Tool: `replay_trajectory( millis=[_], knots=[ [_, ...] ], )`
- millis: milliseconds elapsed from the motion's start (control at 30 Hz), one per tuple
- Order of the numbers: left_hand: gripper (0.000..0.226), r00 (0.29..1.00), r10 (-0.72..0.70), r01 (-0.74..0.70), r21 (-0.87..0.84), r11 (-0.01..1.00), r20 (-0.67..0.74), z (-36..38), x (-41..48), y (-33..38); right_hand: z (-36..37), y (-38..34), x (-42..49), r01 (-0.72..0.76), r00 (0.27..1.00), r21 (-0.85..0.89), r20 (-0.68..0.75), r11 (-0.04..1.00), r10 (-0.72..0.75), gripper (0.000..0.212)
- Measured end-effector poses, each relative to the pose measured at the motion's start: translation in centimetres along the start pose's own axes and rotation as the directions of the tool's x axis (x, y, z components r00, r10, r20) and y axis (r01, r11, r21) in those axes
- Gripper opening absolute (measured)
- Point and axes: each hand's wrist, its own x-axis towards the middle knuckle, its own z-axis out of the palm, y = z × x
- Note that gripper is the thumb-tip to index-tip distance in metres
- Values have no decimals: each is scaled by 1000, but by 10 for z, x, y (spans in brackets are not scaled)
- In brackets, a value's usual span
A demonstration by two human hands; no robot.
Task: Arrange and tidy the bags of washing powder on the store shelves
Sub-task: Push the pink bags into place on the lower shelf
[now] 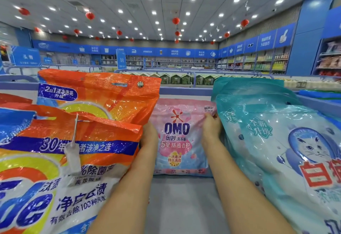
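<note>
Orange fills the left of a store shelf, where a glossy orange plastic bag of washing powder (55,187) stands in front of a second orange plastic bag (110,95). The rear one carries a blue badge reading "2合1洁净透亮 升级". The front one bears a blue band ending "洁净之选", then "净白去渍" and "有效去除100种污渍", with a white security tag (72,157) hanging over its face.

Just beside them, the left grip (148,136) lies against the left edge of a pink-and-blue plastic bag of OMO washing powder (177,141). Its fingertips are hidden, so whether it grasps the bag cannot be told. The pink bag stands at the back of the grey shelf (184,206), between the orange bags and the teal ones, and is printed "OMO 奥妙 洗衣粉", "5星·精油香护" and "一洗速净 持久清香". The right grip (210,126) pinches its upper right edge.

To the right, teal-and-white plastic bags of washing powder (276,150) show a white cat, "全新升级" and large red characters beginning "白". Red lanterns (90,15) hang from the ceiling beyond.
</note>
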Motion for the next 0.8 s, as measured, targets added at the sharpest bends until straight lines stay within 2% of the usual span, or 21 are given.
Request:
replay_trajectory(
  millis=[33, 67, 100, 133, 167, 233, 333, 433, 533, 633, 767, 800],
  knots=[
    [39, 998, 56, -59, 162, 985, 20, 4, -2, 5, 0, 0, 0, 33, 999, -38, -10, 999, -33, 41],
    [29, 987, 156, -153, -68, 986, 41, 14, -1, 2, 0, 0, -1, 78, 997, -77, -9, 994, -79, 41],
    [31, 999, 10, 8, -408, 913, 42, 7, -1, 9, -2, 1, -3, 122, 992, -125, 2, 985, -123, 41],
    [38, 991, 8, 82, -667, 741, 131, 0, -10, 8, -4, 1, -5, 165, 986, -181, 23, 970, -164, 40],
    [44, 995, 49, 32, -743, 668, 88, 4, -10, 7, -7, 2, -8, 202, 979, -237, 54, 950, -195, 38],
    [49, 997, 82, -42, -769, 638, 14, 3, -16, 10, -14, 3, -15, 261, 965, -322, 118, 910, -235, 36],
    [55, 991, 117, -132, -687, 715, -69, 5, -37, 4, -23, 4, -37, 256, 966, -386, 142, 886, -218, 44],
    [71, 970, 232, -227, -604, 764, -71, -1, -62, -7, -37, -2, -71, 272, 956, -398, 213, 876, -201, 47],
    [75, 915, 403, -343, -574, 743, -26, -14, -86, -28, -63, -17, -110, 358, 911, -375, 342, 855, -231, 51],
    [65, 838, 538, -473, -601, 644, -84, -39, -119, -58, -106, -34, -150, 442, 861, -280, 399, 852, -316, 44],
    [20, 716, 681, -536, -744, 399, -151, -70, -173, -108, -183, -45, -206, 533, 799, -118, 394, 838, -453, 22],
    [12, 707, 694, -515, -773, 371, -138, -75, -189, -121, -206, -45, -221, 540, 800, -115, 378, 834, -465, 21]
  ],
)
